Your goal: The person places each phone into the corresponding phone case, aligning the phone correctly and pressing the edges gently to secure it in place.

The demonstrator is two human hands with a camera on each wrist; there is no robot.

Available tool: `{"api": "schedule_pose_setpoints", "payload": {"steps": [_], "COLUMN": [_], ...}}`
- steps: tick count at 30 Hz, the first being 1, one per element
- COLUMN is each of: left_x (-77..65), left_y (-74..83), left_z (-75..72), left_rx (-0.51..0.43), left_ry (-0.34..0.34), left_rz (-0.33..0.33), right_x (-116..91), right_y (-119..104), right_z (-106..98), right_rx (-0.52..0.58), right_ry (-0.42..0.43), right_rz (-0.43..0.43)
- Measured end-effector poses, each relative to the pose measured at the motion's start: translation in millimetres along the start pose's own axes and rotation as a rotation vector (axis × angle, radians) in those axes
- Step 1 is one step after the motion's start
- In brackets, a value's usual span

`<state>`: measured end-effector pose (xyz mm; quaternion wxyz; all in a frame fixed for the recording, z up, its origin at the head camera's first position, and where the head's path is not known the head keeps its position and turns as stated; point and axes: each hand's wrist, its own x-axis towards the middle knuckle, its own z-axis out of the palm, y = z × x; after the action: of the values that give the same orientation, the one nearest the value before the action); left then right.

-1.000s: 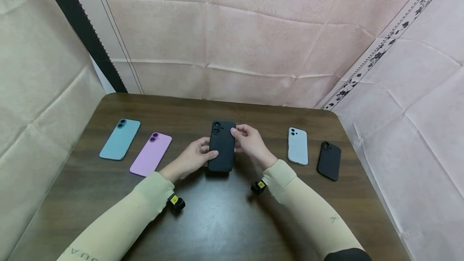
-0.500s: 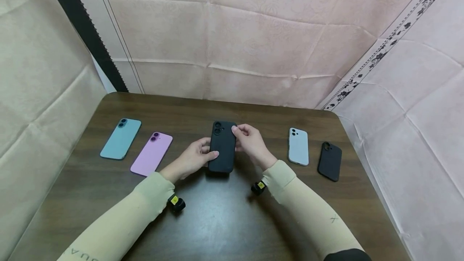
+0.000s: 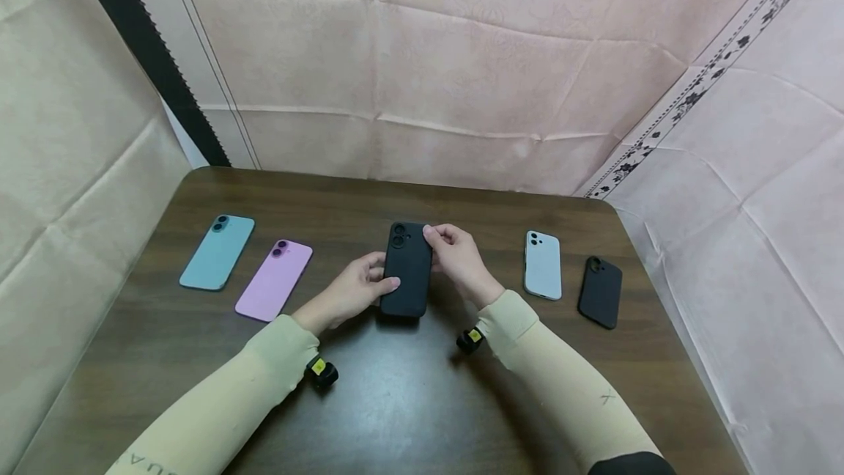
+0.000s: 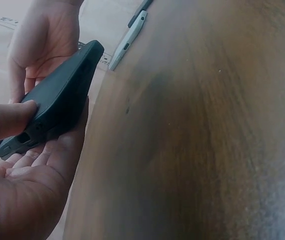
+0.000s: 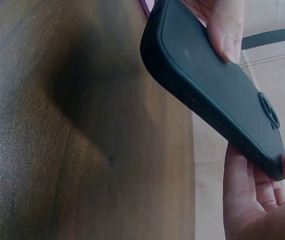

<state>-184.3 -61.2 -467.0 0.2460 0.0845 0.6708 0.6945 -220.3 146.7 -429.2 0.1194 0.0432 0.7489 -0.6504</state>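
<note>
Held black phone [image 3: 408, 270]: we find it between both hands at the middle of the table [image 3: 395, 416], raised above the wood, back turned up, camera end on the far side.
Left hand [image 3: 352, 288]: we see it pinching the phone's left edge toward the near end, thumb on the back, fingers underneath.
Right hand [image 3: 461, 262]: we see it pinching the far right corner, thumb on top, fingers beneath.
Lilac phone [image 3: 275, 281]: lies slantwise on the table, left of the left hand and apart from it.
Teal phone [image 3: 217, 253]: lies farther left, slanted likewise, a little beyond the lilac one.
Pale blue phone [image 3: 543, 265]: lies back up, right of the right hand and well apart from it.
Other black phone [image 3: 600, 293]: lies farthest right, just beside the pale blue one and slightly nearer us.
Pale sleeves [image 3: 231, 394]: reach in from the near side, a small black device [image 3: 321, 372] at each wrist.
Light cloth [image 3: 461, 79]: hangs behind the table's far edge.
</note>
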Motion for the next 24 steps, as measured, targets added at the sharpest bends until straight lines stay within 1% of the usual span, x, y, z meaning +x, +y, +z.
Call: {"api": "schedule_pose_setpoints", "payload": {"steps": [6, 13, 16, 20, 24], "left_x": [-0.6, -0.2, -0.3, -0.7, -1.1], "left_y": [1.0, 0.1, -1.0, -2.0, -2.4], "left_z": [2.2, 3.6, 5.2, 8.3, 9.8], "left_rx": [-0.005, 0.003, 0.014, 0.023, 0.026], "left_ry": [-0.008, 0.010, -0.004, -0.037, -0.037], "left_rz": [0.004, -0.007, -0.005, 0.013, 0.021], "right_x": [2.7, 1.6, 1.0, 0.8, 1.7], "right_y": [2.3, 1.4, -0.1, -2.2, -2.3], "right_z": [-1.4, -2.3, -1.5, 0.6, 1.8], "right_rx": [-0.014, -0.015, -0.046, -0.103, -0.128], "right_ry": [0.005, -0.003, -0.004, 0.001, 0.008], "right_rz": [-0.002, -0.012, -0.034, -0.063, -0.059]}}
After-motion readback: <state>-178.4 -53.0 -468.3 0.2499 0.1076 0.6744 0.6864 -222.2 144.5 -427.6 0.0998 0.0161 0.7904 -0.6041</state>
